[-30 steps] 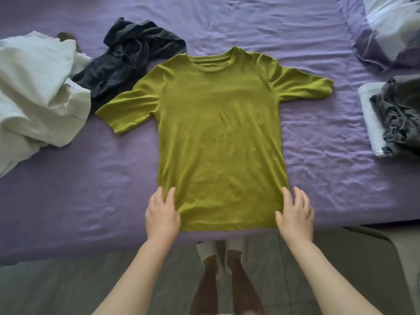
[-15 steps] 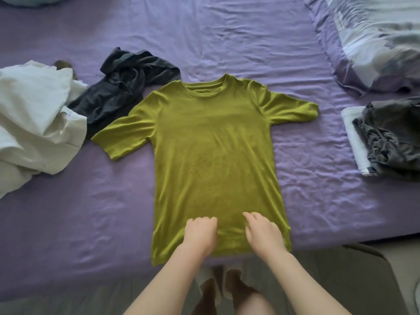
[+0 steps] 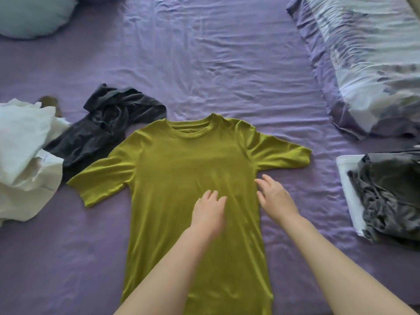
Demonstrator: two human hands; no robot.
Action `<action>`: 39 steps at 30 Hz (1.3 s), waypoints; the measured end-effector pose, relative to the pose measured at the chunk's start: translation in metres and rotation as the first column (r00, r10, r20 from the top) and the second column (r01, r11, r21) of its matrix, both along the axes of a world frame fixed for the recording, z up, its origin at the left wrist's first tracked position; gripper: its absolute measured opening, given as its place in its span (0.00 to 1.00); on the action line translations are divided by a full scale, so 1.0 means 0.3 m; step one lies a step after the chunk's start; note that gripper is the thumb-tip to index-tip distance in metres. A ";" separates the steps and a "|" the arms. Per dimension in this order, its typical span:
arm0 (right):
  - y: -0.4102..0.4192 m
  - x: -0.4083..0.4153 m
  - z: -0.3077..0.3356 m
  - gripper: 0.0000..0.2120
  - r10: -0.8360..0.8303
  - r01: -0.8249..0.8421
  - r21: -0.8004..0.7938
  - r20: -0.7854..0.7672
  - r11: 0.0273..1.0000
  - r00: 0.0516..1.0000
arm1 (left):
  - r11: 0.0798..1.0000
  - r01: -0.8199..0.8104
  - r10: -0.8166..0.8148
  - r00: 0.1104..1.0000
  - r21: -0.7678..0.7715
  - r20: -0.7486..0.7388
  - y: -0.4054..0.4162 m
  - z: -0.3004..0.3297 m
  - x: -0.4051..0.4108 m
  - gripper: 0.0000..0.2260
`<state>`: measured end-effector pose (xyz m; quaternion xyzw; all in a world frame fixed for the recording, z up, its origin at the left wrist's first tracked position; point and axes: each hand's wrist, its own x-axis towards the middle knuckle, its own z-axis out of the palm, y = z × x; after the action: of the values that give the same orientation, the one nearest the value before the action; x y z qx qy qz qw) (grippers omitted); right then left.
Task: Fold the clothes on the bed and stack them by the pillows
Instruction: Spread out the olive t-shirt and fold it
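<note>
An olive-green T-shirt (image 3: 179, 178) lies flat and face up on the purple bed sheet (image 3: 227, 71), collar away from me, both sleeves spread. My left hand (image 3: 210, 211) rests flat on the shirt's middle with straight fingers. My right hand (image 3: 273, 196) lies open on the shirt's right side edge, just below the right sleeve. A crumpled dark grey garment (image 3: 102, 133) sits beside the left sleeve, and a rumpled white garment (image 3: 25, 153) lies at the far left. At the right, a dark grey garment (image 3: 391, 196) rests on a folded white one (image 3: 347, 187).
A striped purple and white pillow (image 3: 368, 64) lies at the top right. A pale blue cushion (image 3: 31, 14) sits at the top left corner. A small brown item (image 3: 50, 102) peeks out behind the white garment.
Both hands have slid up the shirt from its hem to its middle, spreading flat. The view has moved forward over the bed.
</note>
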<state>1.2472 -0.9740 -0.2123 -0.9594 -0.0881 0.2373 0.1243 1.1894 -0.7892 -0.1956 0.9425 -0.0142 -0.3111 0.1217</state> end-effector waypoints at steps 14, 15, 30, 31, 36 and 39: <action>-0.240 0.526 -0.195 0.29 -0.010 0.025 -0.409 0.040 0.912 0.999 | 0.984 0.137 -0.138 0.990 0.109 -0.002 -0.173 -0.215 0.547 0.37; -0.245 0.541 -0.195 0.28 -0.011 0.034 -0.437 0.054 0.899 0.998 | 0.983 0.141 -0.142 0.990 0.117 -0.007 -0.172 -0.225 0.569 0.36; -0.179 0.628 -0.065 0.09 -0.399 0.459 0.280 -0.246 0.843 0.883 | 0.986 0.125 -0.110 0.985 0.110 -0.133 -0.180 -0.269 0.668 0.53; -0.159 0.625 -0.060 0.10 -0.419 0.520 0.344 -0.326 0.782 0.847 | 0.993 0.092 -0.084 0.991 0.068 -0.106 -0.169 -0.262 0.668 0.49; 0.005 0.585 -0.033 0.15 -0.307 0.764 0.524 -0.708 0.375 0.636 | 0.391 -0.682 0.712 0.650 -0.618 -0.266 -0.101 -0.163 0.633 0.13; 0.076 0.559 -0.028 0.13 -0.101 0.830 0.521 -0.831 0.199 0.546 | -0.124 -0.857 0.595 0.339 -0.500 -0.729 -0.048 -0.131 0.610 0.21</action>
<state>1.4149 -0.9513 -0.2206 -0.5501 0.1742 0.4017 0.7112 1.3723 -0.8037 -0.2348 0.5176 0.3792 -0.2503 0.7250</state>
